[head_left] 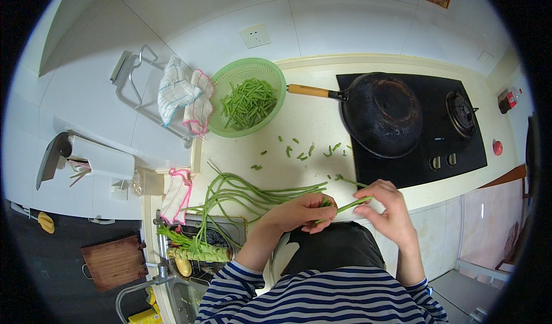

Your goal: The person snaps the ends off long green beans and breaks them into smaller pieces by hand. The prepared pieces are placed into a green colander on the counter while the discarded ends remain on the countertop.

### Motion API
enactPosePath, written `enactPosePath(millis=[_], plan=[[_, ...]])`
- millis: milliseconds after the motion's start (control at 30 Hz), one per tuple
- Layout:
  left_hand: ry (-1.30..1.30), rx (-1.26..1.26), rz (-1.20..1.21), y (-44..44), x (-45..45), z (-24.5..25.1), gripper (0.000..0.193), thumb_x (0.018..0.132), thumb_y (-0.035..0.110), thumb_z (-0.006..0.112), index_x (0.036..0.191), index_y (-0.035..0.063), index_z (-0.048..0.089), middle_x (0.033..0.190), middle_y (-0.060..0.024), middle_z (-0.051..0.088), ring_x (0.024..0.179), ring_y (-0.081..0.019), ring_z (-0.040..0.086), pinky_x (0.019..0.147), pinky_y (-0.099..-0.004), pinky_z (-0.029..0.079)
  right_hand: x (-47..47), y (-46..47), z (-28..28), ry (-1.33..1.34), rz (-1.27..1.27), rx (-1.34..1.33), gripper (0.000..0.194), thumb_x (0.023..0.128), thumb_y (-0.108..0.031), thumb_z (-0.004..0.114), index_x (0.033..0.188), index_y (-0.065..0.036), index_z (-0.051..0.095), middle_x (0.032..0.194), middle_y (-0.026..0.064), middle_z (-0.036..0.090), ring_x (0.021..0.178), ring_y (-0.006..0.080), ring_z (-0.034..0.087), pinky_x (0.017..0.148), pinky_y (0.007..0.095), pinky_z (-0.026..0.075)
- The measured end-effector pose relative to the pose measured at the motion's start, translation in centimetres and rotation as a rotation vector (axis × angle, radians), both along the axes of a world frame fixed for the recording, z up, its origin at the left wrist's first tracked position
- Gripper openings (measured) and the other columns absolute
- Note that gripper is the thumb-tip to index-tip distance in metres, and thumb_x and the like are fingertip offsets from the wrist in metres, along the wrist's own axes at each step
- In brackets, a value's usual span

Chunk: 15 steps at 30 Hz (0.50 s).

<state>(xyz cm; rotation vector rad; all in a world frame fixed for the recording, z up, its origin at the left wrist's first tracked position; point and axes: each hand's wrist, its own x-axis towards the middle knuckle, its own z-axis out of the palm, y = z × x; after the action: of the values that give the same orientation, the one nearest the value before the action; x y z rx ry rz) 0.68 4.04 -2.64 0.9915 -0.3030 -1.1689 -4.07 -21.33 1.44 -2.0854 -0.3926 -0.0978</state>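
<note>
My left hand [308, 211] is closed around several short lengths of green long bean. One bean length [354, 204] sticks out of it towards the right. My right hand [387, 209] is just beyond, thumb and forefinger spread around that bean's far end. Another bean [350, 180] with a curved tip runs behind the right fingers; whether they grip it is hidden. A bundle of long beans [258, 193] lies on the counter to the left, its ends trailing over the sink. Cut bean pieces [250, 103] fill part of a green plastic colander [272, 119] at the back.
Bean scraps [302, 156] are scattered on the counter [310, 121]. An upturned black wok [384, 114] rests on the gas hob [435, 95], its wooden handle [308, 90] pointing left. Stem lettuce [202, 253] and a yellow vegetable [183, 267] lie at the sink [185, 296]. Cloths [177, 91] hang on a rack.
</note>
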Motion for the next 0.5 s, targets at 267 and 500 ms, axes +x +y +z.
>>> enactPosePath(millis=[267,500], plan=[[-0.157,0.193,-0.031,-1.0,-1.0,0.7,0.026,0.108,0.027,0.057,0.104,0.0026,0.067,0.071,0.0033,0.056,0.057,-0.0031,0.046,0.050,-0.0196,0.034,0.1,-0.7,-0.3,-0.001,-0.060,0.025,0.012,0.083,-0.010,0.082,0.087,-0.002,0.074,0.077,0.0072,0.068,0.069,0.0187,0.059,0.065,0.0314,0.047],[-0.182,0.193,0.122,-1.1,-1.8,0.1,0.024,0.108,0.025,0.058,0.099,0.0040,0.065,0.071,0.0037,0.056,0.056,-0.0034,0.045,0.050,-0.0206,0.032,0.1,0.4,-0.5,-0.086,-0.091,-0.087,0.013,0.083,-0.009,0.083,0.087,-0.001,0.074,0.077,0.0085,0.068,0.066,0.0215,0.060,0.059,0.0318,0.048]])
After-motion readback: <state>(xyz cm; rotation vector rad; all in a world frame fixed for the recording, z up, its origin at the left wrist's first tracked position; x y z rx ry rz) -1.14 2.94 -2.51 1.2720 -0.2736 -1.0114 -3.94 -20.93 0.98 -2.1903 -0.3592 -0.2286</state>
